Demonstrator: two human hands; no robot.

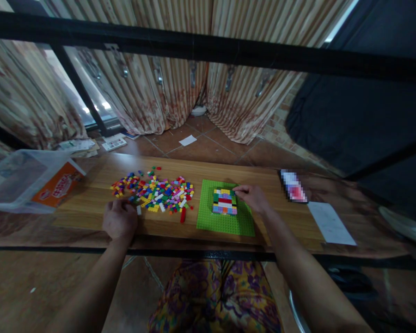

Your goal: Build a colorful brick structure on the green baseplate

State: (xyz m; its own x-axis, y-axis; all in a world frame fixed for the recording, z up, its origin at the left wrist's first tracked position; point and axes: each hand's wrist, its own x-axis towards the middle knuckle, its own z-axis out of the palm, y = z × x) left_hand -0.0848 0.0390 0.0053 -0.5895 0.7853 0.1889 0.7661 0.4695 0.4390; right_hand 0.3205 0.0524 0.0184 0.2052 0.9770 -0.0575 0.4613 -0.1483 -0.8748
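A green baseplate lies on the wooden table, with a small block of coloured bricks built on it. My right hand rests at the upper right corner of that block, fingers pinched together against it. A scattered pile of small coloured bricks lies left of the baseplate. My left hand sits curled on the table at the near left edge of the pile, beside a white brick; what its fingers hold, if anything, is hidden.
A clear plastic bin with an orange box lies at the table's left end. A white paper sheet and a blurred card lie to the right. Curtains and a black bar stand beyond.
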